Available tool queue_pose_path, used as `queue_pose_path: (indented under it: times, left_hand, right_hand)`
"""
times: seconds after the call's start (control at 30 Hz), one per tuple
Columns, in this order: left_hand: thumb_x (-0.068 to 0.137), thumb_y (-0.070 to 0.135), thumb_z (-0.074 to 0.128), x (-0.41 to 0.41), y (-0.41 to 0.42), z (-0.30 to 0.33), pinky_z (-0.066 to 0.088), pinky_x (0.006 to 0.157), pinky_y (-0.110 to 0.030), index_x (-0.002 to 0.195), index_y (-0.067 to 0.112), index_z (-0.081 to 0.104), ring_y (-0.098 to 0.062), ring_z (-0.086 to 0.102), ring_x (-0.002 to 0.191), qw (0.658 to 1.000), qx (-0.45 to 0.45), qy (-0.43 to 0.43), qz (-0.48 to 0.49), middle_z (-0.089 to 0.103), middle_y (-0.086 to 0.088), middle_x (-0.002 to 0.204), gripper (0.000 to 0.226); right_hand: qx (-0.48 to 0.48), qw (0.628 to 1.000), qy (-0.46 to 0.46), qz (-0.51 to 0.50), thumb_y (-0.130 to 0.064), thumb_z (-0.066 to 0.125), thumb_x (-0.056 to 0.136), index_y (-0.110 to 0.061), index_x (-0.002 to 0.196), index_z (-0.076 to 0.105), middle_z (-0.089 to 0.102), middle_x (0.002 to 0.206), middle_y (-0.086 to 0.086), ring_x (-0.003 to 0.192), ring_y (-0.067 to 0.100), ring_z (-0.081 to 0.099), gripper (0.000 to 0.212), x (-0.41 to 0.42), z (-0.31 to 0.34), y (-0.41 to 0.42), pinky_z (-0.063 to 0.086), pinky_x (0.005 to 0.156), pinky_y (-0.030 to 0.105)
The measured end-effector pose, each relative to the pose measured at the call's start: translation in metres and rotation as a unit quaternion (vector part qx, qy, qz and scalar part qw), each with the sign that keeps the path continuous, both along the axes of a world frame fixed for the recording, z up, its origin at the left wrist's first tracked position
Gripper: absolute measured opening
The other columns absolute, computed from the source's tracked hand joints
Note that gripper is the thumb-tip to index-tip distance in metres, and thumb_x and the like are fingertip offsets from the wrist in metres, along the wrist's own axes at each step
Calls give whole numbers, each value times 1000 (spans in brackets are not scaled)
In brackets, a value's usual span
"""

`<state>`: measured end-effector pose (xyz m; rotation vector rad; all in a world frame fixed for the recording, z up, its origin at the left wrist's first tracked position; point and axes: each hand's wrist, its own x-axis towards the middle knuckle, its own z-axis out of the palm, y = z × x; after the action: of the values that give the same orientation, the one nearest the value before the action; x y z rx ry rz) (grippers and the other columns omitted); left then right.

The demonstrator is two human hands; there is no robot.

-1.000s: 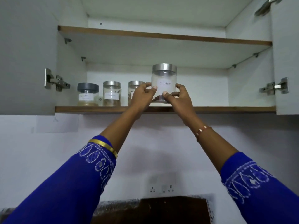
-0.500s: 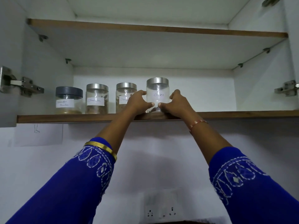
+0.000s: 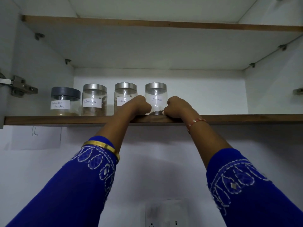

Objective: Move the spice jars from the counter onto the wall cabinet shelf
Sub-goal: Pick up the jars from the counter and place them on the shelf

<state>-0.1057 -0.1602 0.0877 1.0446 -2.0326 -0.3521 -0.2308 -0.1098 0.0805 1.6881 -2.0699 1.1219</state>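
Both hands cup a clear glass jar with a steel lid labelled "Cloves" (image 3: 156,99) on the wood-edged white cabinet shelf (image 3: 49,120).

From the left stand a grey-lidded clear jar of coriander powder (image 3: 64,102), a steel-lidded cinnamon jar (image 3: 94,99) and a third steel-lidded jar (image 3: 125,94), then the cloves jar, upright and rightmost. Both blue embroidered sleeves reach up. The left hand (image 3: 138,106) and right hand (image 3: 177,107) have fingers curled against the jar's lower sides, wrists at the shelf's near edge.
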Motion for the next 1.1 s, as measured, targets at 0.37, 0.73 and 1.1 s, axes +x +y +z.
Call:
queue_pose_path:
  times: [0.37,0.73,1.1]
  left_hand:
    - [90,4,43,-7,22,-14,44,89,-30,132,-3,43,-31,44,128,988,-113,-55,92,46,-19,139,43]
    - [91,2,40,2,62,-103,37,103,-36,124,1,55,-31,51,119,949,-305,77,-10,57,-19,126,36]
    - [97,11,39,4,180,-252,27,107,-18,133,8,47,-19,42,132,976,-104,140,-130,48,-8,141,36]
  right_hand:
    - [-27,997,62,-32,-21,45,93,-3,107,58,63,114,16,107,33,57,26,14,-22,22,36,78,29]
    - [-52,988,148,-4,-29,31,100,-8,146,22,21,155,13,145,29,14,52,5,-85,65,8,118,45]
    - [-38,995,-73,62,-30,35,100,-16,149,16,10,159,4,148,19,5,54,17,-236,188,7,120,35]
